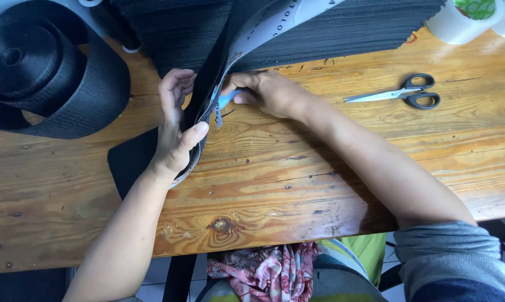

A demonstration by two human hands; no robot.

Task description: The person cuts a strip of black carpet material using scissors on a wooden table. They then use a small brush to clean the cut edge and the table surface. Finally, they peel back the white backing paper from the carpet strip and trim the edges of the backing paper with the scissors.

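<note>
Left hand (175, 126): stands on its side, thumb and fingers pinching the black strap (207, 92).
Right hand (266, 92): curled tight around a blue pen (228, 99), tip against the strap.
Strap: on the wooden counter (297, 173), between both hands.

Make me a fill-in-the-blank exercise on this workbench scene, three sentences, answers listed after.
1. The scissors lie on the wooden table with their blades ____.
2. The left hand holds the edge of a grey and ____ strip.
3. The right hand holds a small ____ tool against that strip.

Missing words: closed; black; blue
</note>
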